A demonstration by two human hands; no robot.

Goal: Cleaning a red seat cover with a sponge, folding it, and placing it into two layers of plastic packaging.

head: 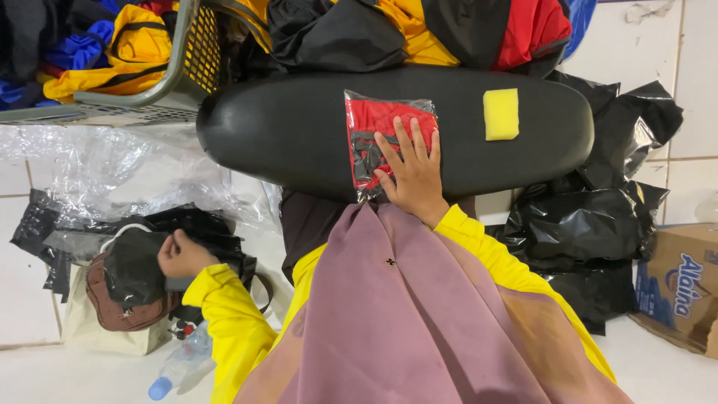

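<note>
Right hand (413,173) lies flat, fingers spread, on a clear bag of folded red and black cloth (383,138) resting on the black padded board (284,127). Left hand (182,254) is curled around black fabric (138,265) over a brown bag (112,307). A yellow sponge (501,114) sits further right on the board; a blue-printed cardboard box (680,288) stands far right.

Clear plastic packet of folded red and black cloth (385,142) lies mid-way on the long black padded board (299,127), yellow rectangular sponge (501,114) to its right; grey plastic mesh basket (176,67) sits far left.
</note>
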